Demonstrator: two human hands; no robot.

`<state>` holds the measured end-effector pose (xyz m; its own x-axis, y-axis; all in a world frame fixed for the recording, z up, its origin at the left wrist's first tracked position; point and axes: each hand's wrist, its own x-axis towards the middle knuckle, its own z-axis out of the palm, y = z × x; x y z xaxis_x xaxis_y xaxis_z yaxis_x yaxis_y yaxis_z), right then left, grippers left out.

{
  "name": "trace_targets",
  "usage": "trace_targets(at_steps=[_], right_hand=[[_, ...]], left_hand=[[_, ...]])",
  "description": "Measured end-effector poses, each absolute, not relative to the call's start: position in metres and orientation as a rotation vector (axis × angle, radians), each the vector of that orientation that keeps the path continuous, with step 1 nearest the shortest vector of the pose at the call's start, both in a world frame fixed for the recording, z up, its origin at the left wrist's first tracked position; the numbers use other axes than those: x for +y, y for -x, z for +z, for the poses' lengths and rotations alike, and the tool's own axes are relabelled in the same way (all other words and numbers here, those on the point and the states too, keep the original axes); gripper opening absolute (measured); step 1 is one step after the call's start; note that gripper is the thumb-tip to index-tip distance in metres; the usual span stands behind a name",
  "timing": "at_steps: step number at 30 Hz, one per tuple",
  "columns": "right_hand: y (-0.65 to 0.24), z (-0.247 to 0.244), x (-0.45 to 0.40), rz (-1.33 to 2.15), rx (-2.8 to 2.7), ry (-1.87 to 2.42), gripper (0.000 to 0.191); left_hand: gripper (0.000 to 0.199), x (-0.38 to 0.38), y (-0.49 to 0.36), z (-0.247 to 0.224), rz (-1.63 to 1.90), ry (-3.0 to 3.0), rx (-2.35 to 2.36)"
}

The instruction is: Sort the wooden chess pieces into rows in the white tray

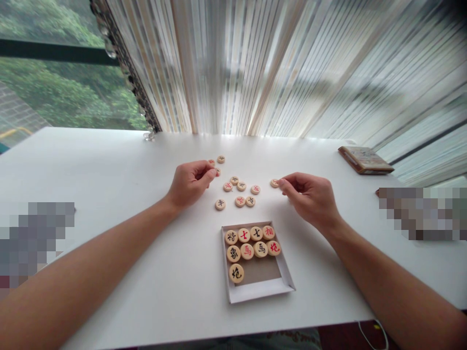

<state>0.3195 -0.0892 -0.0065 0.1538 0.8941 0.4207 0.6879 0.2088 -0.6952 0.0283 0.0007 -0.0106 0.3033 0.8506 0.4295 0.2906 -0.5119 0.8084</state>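
Note:
Round wooden game pieces with red or black characters lie loose mid-table, among them a black-marked piece [220, 204] nearest the box. My left hand [193, 182] is closed, its thumb and forefinger at a red-marked piece [218, 172] beside two others. On the right, my right hand [308, 197] pinches the edge of a piece [274, 183] on the table. Below the loose pieces, an open white box [260, 291] holds two full rows of larger-looking pieces and one black-marked piece [236, 273] at the left of the third row.
The white table [153, 296] reaches back to a striped curtain [233, 68] and a window. A flat brown box [366, 160] lies at the back right. Blurred-out items are at the left and right edges. A white cable [381, 333] shows at the bottom right.

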Motion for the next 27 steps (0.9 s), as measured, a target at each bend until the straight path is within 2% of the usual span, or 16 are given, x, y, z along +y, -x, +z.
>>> trace_targets(at_steps=[15, 27], right_hand=[[-0.3207, -0.0104, -0.0870, 0.371, -1.640, 1.534, 0.023], [-0.3207, -0.0074, -0.0879, 0.379, -1.591, 1.541, 0.024]], left_hand=[[0.024, 0.0039, -0.0304, -0.0124, 0.854, -2.186, 1.093], [0.021, 0.0035, -0.0306, -0.0128, 0.837, -2.232, 1.027]])
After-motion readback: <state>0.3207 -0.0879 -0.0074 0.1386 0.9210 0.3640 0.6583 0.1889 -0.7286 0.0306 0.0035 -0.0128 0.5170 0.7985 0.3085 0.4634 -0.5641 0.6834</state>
